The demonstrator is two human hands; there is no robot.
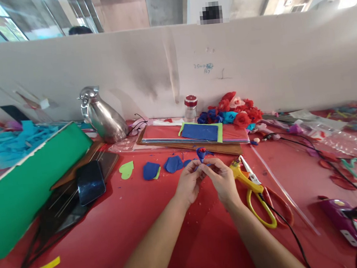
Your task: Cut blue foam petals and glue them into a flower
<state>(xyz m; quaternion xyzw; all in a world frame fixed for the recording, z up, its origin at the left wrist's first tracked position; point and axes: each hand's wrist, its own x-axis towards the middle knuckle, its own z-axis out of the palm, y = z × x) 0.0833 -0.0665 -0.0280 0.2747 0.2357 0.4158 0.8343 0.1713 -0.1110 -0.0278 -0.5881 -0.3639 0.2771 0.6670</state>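
Between both hands, above the middle of the red table, is a small blue flower [200, 153] with a red centre. My left hand [189, 183] pinches its base from the left. From the right, my right hand [221, 178] closes its fingertips on the same base. The fingers hide the flower's lower end. Just beyond the left hand lie blue petal pieces [172, 164]. Farther left are a stack of blue petals [151, 170] with green under it and a light green heart-shaped piece [126, 170]. Beside the right hand rests a yellow glue gun [245, 177].
Scissors [253, 173] lie by the glue gun, whose black cord crosses the table. Coloured sheets [166, 134], a jar [191, 108] and finished flowers [240, 109] sit at the back. A steel jug [105, 117], phone [90, 182] and green box [42, 187] stand left; a purple device [350, 223] lies right.
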